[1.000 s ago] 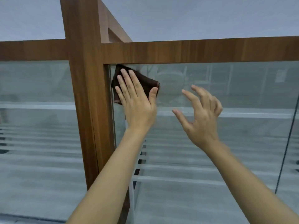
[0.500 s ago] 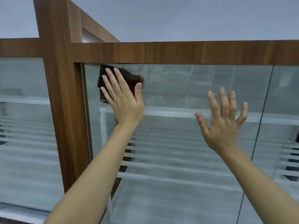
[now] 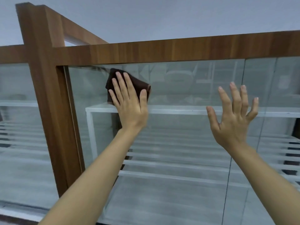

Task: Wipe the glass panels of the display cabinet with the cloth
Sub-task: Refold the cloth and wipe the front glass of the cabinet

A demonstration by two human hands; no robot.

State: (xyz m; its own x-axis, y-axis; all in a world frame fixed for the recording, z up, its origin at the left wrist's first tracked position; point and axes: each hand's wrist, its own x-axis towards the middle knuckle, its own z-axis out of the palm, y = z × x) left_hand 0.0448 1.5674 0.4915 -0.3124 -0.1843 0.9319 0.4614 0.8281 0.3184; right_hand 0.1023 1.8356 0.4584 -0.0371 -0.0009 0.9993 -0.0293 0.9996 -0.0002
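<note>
Cloth (image 3: 142,84): dark brown, plain, no print. Cabinet frame: top rail (image 3: 178,49) and corner post (image 3: 47,98) at 9 o'clock are warm mid-brown wood grain, streaks running along each member, darker bands in places. Glass panel (image 3: 186,88): clear with a grey-green tint, pale reflections. Inner shelf frame (image 3: 178,109): white. Slats (image 3: 178,163) toward 6 o'clock: white-grey bars alternating with dark gaps, a striped pattern. Wall (image 3: 162,17) at 12 o'clock: flat pale grey-blue.
</note>
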